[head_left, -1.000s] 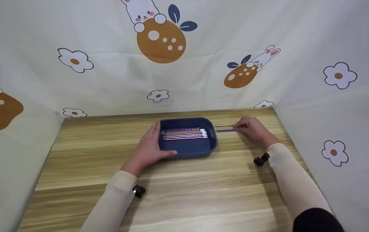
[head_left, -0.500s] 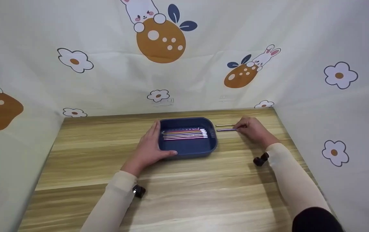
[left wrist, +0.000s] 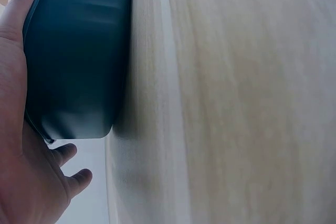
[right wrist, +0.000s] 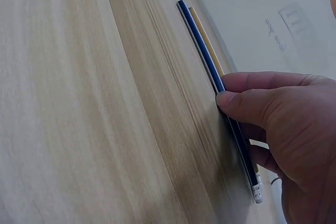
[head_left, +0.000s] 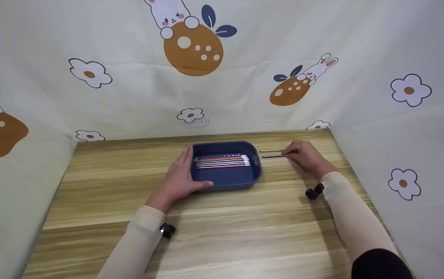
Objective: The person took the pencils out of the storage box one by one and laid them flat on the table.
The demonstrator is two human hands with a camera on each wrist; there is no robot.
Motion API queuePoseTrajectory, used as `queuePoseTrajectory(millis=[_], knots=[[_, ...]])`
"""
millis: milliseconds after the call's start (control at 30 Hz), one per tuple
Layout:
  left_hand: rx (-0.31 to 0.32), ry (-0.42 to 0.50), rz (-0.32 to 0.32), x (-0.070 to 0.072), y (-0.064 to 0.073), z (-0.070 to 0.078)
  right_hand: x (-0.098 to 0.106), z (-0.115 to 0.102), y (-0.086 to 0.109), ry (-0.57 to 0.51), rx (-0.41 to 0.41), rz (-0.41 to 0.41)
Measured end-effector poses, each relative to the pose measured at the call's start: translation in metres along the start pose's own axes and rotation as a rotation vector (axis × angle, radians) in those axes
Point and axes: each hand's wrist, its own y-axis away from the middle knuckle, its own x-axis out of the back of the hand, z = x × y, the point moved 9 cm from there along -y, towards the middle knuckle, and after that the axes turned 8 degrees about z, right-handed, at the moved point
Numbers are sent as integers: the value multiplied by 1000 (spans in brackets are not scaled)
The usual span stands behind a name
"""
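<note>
My left hand (head_left: 178, 177) rests against the left end of a dark blue tray (head_left: 229, 186), fingers along its side and thumb on the near rim. In the left wrist view some fingertips (left wrist: 79, 179) stand free of the tray wall. Several pencils (head_left: 222, 162) in mixed colours lie side by side inside the tray. To the right of the tray, my right hand (head_left: 304, 155) pinches a dark blue pencil (right wrist: 202, 43) between thumb and fingers. A gold pencil (head_left: 270, 150) lies just behind it, partly hidden by the hand. White erasers (right wrist: 256, 195) show at their near ends.
All of this is on a wood-grain table (head_left: 222, 232). A pale cloth (head_left: 136, 100) printed with rabbits and flowers hangs at the back and both sides. Small black wrist cameras (head_left: 167, 230) sit on both sleeves.
Almost nothing differs. The blue pencil and the right hand have shifted very slightly to the right; the left hand and tray stay in place.
</note>
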Motion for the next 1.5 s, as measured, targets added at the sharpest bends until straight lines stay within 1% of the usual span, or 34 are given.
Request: queuePoseTrajectory(millis=[167,333,400,567,733,833,900,1133,1333,1500], knots=[[1,-3,0,0,0,-1,0,-1,0,31,8,-9],[3,-8,0,-1,0,-1,0,-2,0,26,-17,-10],[2,-8,3,0,0,0,1,-2,1,15,-30,2],[-8,-8,8,0,0,1,3,-11,5,-20,-24,45],[-11,-10,1,0,0,2,4,-22,6,-76,-73,116],[-4,-8,-6,0,-1,1,4,-36,5,-120,-58,159],[0,-1,-10,0,1,2,2,-48,5,-151,-39,172],[1,10,-7,2,1,5,-14,-96,5,-201,57,171],[-1,8,-13,-1,-1,2,-34,-141,0,-213,135,126],[3,22,-18,0,-1,2,-63,-176,-5,-225,197,39]])
